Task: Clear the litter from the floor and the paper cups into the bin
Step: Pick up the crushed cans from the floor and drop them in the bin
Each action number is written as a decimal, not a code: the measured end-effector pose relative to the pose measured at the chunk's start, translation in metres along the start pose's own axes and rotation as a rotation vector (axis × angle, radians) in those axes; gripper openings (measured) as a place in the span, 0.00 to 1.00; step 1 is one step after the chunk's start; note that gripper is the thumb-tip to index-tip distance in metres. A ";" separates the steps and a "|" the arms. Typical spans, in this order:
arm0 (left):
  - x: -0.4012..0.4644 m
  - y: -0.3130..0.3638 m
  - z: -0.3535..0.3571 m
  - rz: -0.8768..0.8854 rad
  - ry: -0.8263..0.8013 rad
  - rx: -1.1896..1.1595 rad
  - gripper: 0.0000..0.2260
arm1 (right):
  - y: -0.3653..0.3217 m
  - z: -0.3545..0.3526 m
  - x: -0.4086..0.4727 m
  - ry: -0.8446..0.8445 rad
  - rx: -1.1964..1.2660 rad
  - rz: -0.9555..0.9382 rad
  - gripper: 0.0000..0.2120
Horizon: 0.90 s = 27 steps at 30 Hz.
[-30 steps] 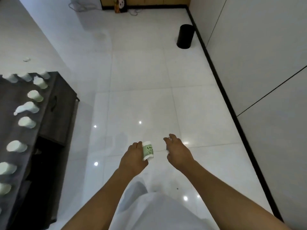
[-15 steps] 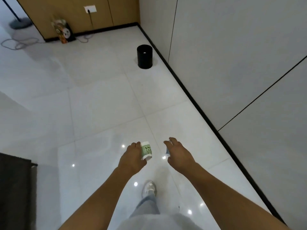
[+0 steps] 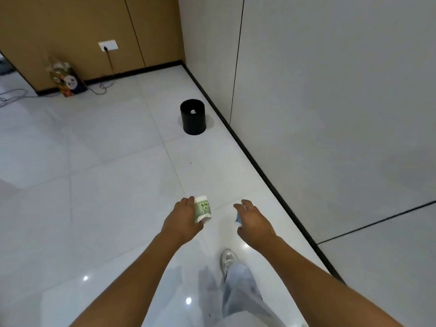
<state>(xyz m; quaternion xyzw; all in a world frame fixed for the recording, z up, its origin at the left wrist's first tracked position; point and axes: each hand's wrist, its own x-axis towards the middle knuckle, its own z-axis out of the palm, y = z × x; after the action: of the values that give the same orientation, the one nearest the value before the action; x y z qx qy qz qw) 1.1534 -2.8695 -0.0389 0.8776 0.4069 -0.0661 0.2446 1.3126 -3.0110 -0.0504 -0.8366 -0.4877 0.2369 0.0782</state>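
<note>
While both arms reach forward, left hand (image 3: 181, 220) grips paper cup (image 3: 202, 208), right hand (image 3: 253, 221) pinches blue scrap (image 3: 238, 217)

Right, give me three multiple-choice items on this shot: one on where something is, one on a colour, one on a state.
1. Where does the bin stand?
A. on the floor near the white wall
B. on a table
C. against the wooden panelling

2. What colour is the print on the cup?
A. red
B. green
C. black

3. What is the left hand doing?
A. hanging open with nothing in it
B. pressing flat on the floor
C. gripping the cup

Answers:
1 A: the bin stands on the tiles, close to the dark skirting of the white wall.
2 B: the white cup bears a green picture.
3 C: the fingers are curled round the cup, held above the floor.
</note>
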 end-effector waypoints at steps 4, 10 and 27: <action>0.097 0.015 -0.035 -0.033 0.002 -0.002 0.32 | 0.018 -0.050 0.101 -0.006 -0.002 -0.021 0.29; 0.207 0.012 -0.083 -0.085 -0.018 -0.008 0.30 | 0.021 -0.110 0.227 -0.029 -0.005 -0.040 0.27; 0.555 -0.084 -0.253 -0.093 0.020 0.013 0.28 | -0.047 -0.204 0.596 -0.034 0.061 -0.003 0.26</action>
<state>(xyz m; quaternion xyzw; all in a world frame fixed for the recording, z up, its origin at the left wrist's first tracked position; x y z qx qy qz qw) 1.4364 -2.3230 -0.0249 0.8599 0.4494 -0.0716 0.2314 1.6176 -2.4580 -0.0453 -0.8290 -0.4827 0.2657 0.0957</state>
